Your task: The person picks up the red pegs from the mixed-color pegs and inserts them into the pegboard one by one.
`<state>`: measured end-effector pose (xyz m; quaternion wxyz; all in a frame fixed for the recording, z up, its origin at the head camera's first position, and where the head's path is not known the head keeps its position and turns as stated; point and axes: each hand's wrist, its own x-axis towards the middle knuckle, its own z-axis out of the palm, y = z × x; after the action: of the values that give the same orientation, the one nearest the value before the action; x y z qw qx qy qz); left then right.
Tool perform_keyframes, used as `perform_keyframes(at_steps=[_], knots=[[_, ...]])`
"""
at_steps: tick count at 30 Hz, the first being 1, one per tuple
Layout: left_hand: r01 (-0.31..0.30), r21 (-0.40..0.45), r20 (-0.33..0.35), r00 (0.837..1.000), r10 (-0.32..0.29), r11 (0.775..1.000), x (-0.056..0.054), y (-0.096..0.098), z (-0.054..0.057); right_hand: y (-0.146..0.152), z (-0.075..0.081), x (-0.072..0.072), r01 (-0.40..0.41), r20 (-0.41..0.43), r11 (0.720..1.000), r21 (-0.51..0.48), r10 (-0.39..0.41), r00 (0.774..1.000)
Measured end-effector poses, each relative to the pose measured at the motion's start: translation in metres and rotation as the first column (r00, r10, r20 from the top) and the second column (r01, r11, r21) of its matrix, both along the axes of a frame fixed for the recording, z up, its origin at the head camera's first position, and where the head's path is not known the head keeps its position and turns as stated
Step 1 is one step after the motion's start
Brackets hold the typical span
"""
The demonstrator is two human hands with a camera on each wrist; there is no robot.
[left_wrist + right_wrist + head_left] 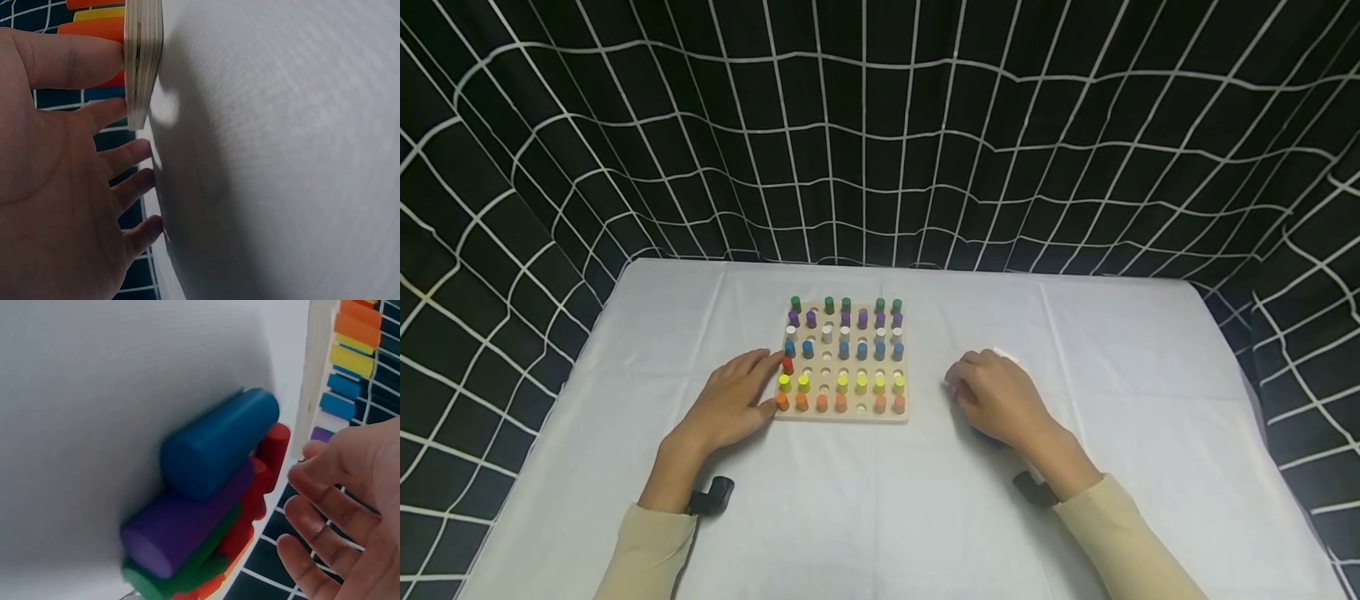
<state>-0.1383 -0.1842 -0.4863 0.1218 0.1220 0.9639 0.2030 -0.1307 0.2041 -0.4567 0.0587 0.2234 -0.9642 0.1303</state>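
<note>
A wooden pegboard (842, 417) lies on the white cloth, with rows of green, purple, white, blue, yellow and orange pegs. Its red row holds a single red peg (787, 366) at the left end. My left hand (730, 404) rests at the board's left edge, thumb and index fingertip against its side, fingers spread. Right of the board, my right hand (1000, 400) hovers by a pile of loose pegs, fingers loosely bent with nothing visible between them. The right wrist view shows a blue peg (219, 444), a purple peg (181, 531), a green peg (150, 581) and several red pegs (273, 456).
The table (880, 517) is covered in creased white cloth. Behind it and along both sides hangs a dark curtain (880, 150) with a white grid. A white piece (1004, 356) shows just beyond my right hand, which hides most of the pile from the head camera.
</note>
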Motion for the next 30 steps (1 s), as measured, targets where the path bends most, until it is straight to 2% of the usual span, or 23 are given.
perform_keyframes(at_steps=[7,15,21,30], knots=[[-0.006,-0.002,0.000,1.000,0.006,1.000,0.001,0.000,0.000,0.004,-0.006,-0.001,0.005,0.020,1.000,-0.011,-0.005,1.000],[-0.007,-0.001,0.008,1.000,0.007,1.000,0.001,0.001,0.003,0.007,-0.012,-0.005,0.030,-0.009,1.000,-0.004,-0.030,1.000],[-0.007,-0.013,0.004,1.000,0.007,1.000,0.001,0.002,0.002,0.011,-0.013,-0.005,0.070,0.020,0.997,0.035,-0.070,0.997],[-0.003,-0.014,-0.009,1.000,0.002,1.000,0.000,0.001,0.000,0.012,-0.010,-0.006,0.079,0.068,0.996,0.040,-0.082,0.994]])
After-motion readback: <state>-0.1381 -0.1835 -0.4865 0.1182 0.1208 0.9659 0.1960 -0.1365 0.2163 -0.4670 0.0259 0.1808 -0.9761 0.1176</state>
